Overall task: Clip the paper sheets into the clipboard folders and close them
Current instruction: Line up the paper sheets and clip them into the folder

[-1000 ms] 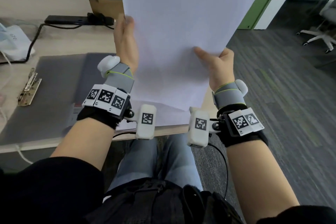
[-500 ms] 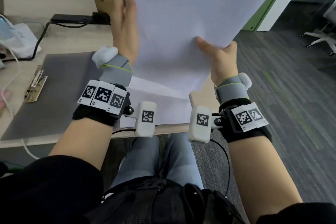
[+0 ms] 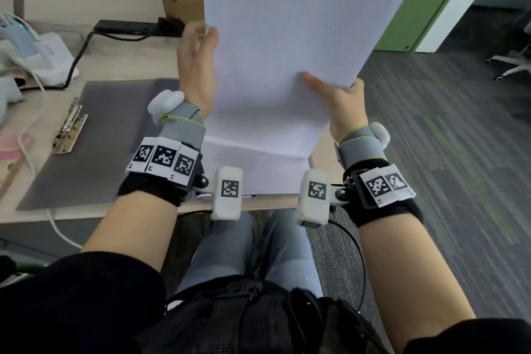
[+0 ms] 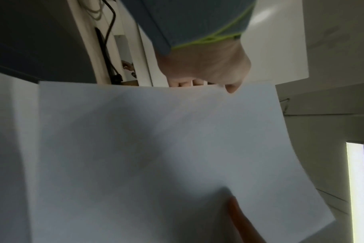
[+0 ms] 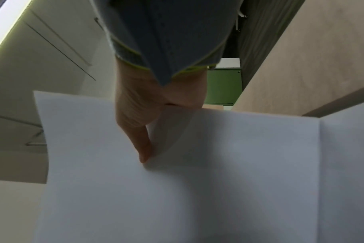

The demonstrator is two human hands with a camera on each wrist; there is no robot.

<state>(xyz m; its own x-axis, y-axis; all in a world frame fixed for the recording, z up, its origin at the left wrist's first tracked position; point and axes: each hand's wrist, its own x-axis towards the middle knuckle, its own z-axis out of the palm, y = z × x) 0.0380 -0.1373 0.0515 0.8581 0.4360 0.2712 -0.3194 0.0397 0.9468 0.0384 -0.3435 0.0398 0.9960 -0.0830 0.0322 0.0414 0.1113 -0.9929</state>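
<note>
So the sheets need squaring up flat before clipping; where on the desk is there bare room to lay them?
The open grey clipboard folder is bare between its brass metal clip and the left hand. The wooden desk has a bare strip between folder and black power strip. The far left is crowded with white cables and a white bag.

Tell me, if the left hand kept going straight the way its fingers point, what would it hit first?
Probably the brown cardboard box just beyond the left hand, which steadies the white paper sheets; depth is unclear.
</note>
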